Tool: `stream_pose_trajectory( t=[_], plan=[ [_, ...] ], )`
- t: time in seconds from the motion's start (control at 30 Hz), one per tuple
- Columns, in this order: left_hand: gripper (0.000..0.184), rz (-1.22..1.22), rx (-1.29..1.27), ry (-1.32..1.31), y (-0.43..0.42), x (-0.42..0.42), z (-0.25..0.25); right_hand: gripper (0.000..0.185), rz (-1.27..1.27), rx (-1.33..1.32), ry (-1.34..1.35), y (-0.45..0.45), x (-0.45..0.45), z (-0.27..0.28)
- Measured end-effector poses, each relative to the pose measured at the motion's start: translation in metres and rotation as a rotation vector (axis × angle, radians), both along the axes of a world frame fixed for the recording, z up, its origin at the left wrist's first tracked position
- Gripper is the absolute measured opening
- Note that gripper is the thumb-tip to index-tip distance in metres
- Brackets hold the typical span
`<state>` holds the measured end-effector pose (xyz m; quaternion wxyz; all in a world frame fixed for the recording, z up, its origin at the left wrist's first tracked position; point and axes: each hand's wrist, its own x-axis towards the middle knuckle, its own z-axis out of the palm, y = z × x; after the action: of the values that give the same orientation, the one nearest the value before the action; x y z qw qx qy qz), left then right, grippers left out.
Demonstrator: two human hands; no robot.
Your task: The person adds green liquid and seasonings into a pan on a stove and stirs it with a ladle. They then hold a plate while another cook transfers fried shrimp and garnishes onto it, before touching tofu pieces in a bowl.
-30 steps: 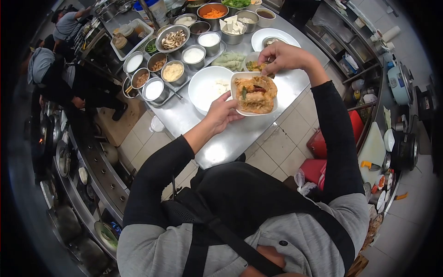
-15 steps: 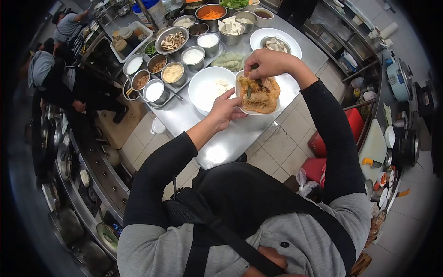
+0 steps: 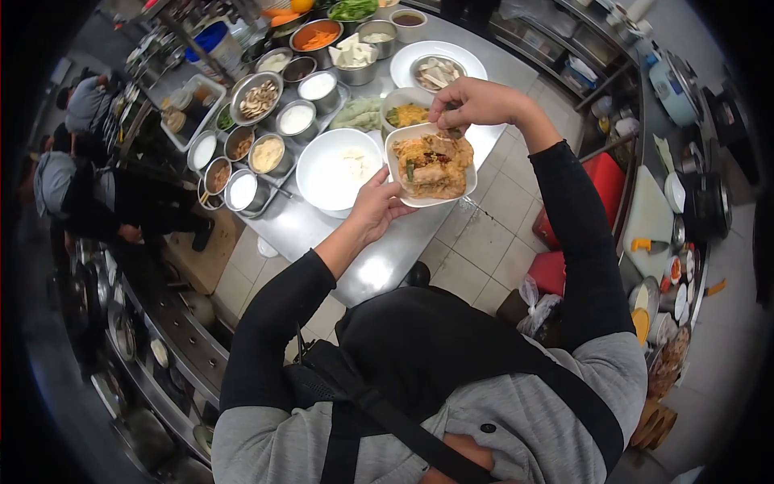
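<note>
My left hand (image 3: pixel 377 203) grips the lower left side of a squarish white bowl (image 3: pixel 446 200), tilted towards me above the table's near edge. In it lies golden-brown fried food (image 3: pixel 438 168) with a green leaf and dark red bits. Over the bowl's far rim, my right hand (image 3: pixel 477 105) pinches a small dark leafy piece between thumb and fingertips. Just behind stands a second white bowl (image 3: pixel 390 102) with yellow-orange food, partly hidden by the first bowl and my right hand. To the left is a large round white bowl (image 3: pixel 318 177) with some pale pieces inside.
Many metal bowls cover the steel table (image 3: pixel 367 266), including sliced mushrooms (image 3: pixel 259 101), carrots (image 3: pixel 315 39) and white blocks (image 3: pixel 352 52). A white plate (image 3: pixel 476 66) bears a bowl of pale slices. Co-workers (image 3: pixel 68 181) stand at left. A red bin (image 3: pixel 592 189) is at right.
The table and its bowls have shifted left in view. The held bowl has moved slightly left, revealing more of the second bowl behind it. My right hand stays pinched at the bowl's far side.
</note>
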<state>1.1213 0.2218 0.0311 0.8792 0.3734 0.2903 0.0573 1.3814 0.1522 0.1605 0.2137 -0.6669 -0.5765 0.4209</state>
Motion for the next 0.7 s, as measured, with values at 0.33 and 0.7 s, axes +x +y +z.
stream_pose_trajectory(
  t=[0.33, 0.7],
  plan=[
    [0.064, -0.084, -0.157, -0.027, -0.035, 0.039, -0.015, 0.021, -0.222, -0.014, 0.039, -0.069, 0.023, -0.004],
    [0.057, -0.055, -0.169, 0.006, -0.047, 0.062, -0.007, 0.028, -0.351, 0.033, 0.18, -0.096, 0.023, -0.014]
  ],
)
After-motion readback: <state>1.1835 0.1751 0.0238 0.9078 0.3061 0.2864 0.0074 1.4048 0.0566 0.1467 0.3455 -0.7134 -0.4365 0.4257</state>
